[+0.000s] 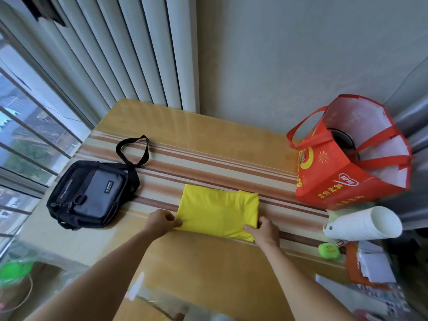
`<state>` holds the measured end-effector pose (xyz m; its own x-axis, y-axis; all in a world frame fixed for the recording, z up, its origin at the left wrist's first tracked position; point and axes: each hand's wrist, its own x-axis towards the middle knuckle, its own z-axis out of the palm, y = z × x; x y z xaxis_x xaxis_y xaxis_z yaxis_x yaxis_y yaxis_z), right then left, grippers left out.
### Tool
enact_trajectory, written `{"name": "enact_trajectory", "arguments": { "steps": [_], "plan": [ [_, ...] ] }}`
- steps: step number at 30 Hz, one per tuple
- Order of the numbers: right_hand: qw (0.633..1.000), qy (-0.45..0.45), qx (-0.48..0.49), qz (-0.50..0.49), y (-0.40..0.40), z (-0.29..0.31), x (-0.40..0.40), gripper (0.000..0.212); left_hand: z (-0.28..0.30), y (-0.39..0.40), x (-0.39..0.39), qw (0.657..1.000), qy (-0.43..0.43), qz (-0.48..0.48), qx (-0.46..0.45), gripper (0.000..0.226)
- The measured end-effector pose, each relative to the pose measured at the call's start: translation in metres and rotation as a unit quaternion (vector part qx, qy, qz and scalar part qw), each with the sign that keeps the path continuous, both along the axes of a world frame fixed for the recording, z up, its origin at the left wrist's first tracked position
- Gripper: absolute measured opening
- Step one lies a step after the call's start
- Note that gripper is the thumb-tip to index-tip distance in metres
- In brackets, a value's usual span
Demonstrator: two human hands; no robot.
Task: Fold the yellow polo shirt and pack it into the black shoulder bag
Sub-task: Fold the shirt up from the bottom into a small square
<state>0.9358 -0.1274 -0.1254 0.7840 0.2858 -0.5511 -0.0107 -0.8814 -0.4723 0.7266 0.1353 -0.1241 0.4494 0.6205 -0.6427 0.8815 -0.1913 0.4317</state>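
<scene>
The yellow polo shirt [218, 212] lies folded into a compact rectangle in the middle of the striped table. My left hand [159, 222] pinches its near left corner. My right hand [265, 231] grips its near right corner, thumb on top of the cloth. The black shoulder bag [90, 194], with a grey front pocket, lies flat to the left of the shirt, apart from it. Its zips look closed and its strap [133, 150] loops away toward the back of the table.
A red tote bag [342, 163] stands open at the right of the table [208, 140]. A stack of white paper cups [363, 224] lies on its side near my right hand, beside a small green object [328, 250] and papers. A window runs along the left.
</scene>
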Motion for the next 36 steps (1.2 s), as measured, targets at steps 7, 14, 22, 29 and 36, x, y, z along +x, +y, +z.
{"name": "enact_trajectory", "arguments": {
  "steps": [7, 14, 22, 29, 36],
  "plan": [
    [0.999, 0.001, 0.000, -0.037, 0.001, 0.006, -0.007, 0.041, 0.009, -0.009, 0.015, 0.999, 0.034, -0.004, -0.030, 0.026],
    [0.997, 0.072, -0.031, -0.029, -0.008, -0.002, -0.001, 0.033, 0.001, -0.012, 0.008, 0.997, 0.035, 0.028, -0.060, 0.021],
    [0.996, 0.065, 0.038, -0.053, 0.005, 0.018, -0.009, 0.022, 0.016, -0.030, 0.029, 0.994, -0.042, -0.068, 0.071, 0.026],
    [0.981, 0.068, 0.180, 0.005, 0.033, 0.043, -0.039, 0.028, 0.030, -0.058, 0.062, 0.941, -0.139, 0.000, -0.309, 0.047],
    [0.960, 0.010, 0.197, 0.200, 0.089, 0.051, -0.097, 0.029, 0.033, -0.033, 0.049, 0.854, -0.206, 0.118, -0.462, 0.091]
  ]
}}
